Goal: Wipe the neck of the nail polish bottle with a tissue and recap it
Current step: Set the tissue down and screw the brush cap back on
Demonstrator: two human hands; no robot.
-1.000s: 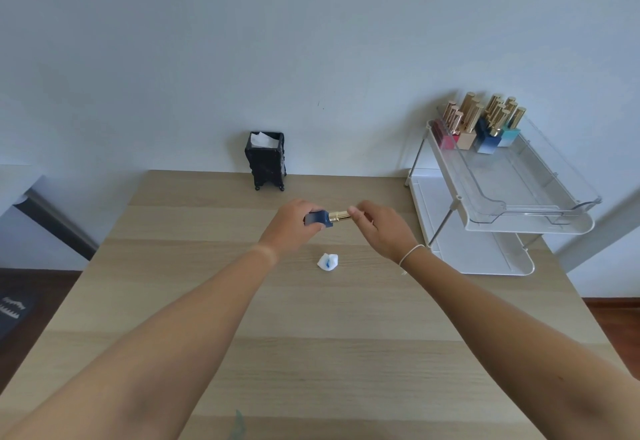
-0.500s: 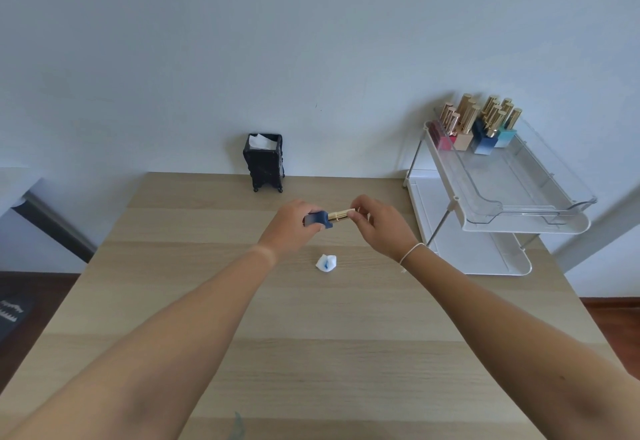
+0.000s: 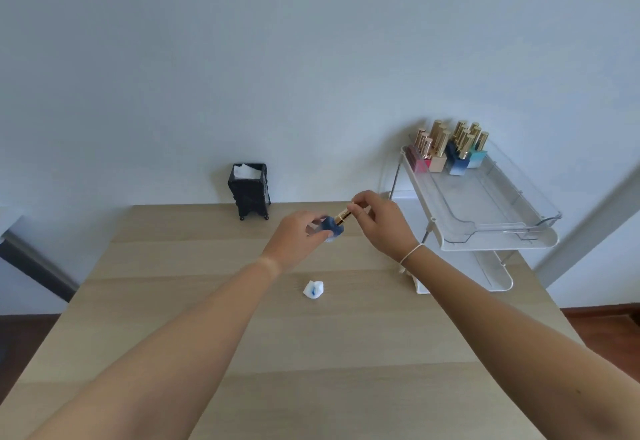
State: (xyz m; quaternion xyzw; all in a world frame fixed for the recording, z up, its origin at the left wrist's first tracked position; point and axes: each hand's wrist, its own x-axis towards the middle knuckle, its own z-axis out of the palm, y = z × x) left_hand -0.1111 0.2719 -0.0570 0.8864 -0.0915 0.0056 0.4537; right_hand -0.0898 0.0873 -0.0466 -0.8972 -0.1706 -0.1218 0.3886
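My left hand (image 3: 298, 238) grips a dark blue nail polish bottle (image 3: 331, 226), tilted with its neck toward the right. The fingers of my right hand (image 3: 381, 223) pinch the gold cap (image 3: 344, 215), which sits on the bottle's neck. Both hands are held above the far middle of the wooden table (image 3: 242, 318). A crumpled white tissue (image 3: 313, 289) with a blue stain lies on the table below the hands, touched by neither.
A black holder (image 3: 250, 191) with white tissues stands at the table's back edge. At the right a two-tier white rack (image 3: 485, 228) carries several gold-capped polish bottles (image 3: 446, 148) at its back. The wall rises right behind.
Both hands with bottle and cap appear higher and farther from the tissue than before. The bottle is now tilted with the cap end raised, and the view has shifted slightly.
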